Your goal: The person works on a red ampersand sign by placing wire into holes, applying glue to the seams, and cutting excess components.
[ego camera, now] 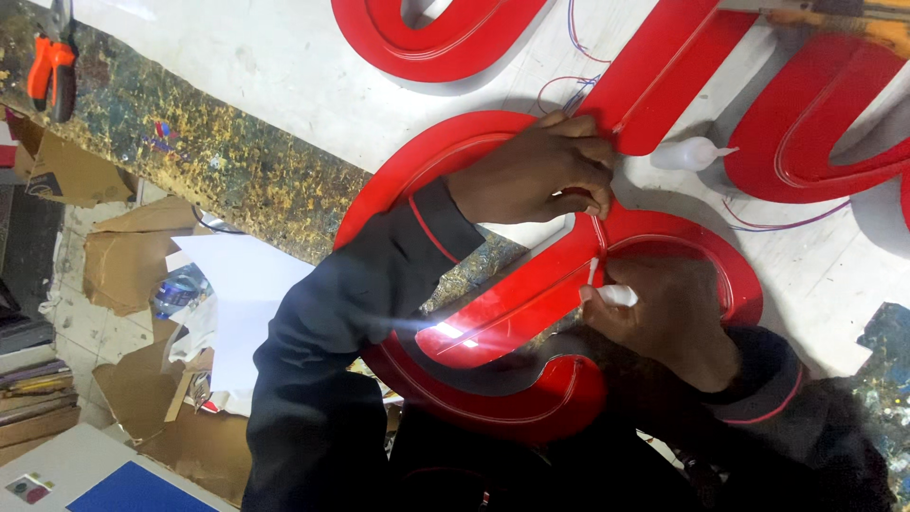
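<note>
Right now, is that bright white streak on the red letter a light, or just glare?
Head view: it looks like glare, a streak of reflected light on the glossy red letter below the left hand. The right hand, holding a small white bottle, is dimmer and slightly soft. The floor at left lies in shadow.

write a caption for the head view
Left hand steadies a red sign letter while right hand holds a small white bottle.

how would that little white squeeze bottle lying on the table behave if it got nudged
The white squeeze bottle lies on its side with a rounded body, so it would probably roll. It looks like small, thin plastic, so likely light and squashy. Its tapered nozzle might make it curve.
</note>
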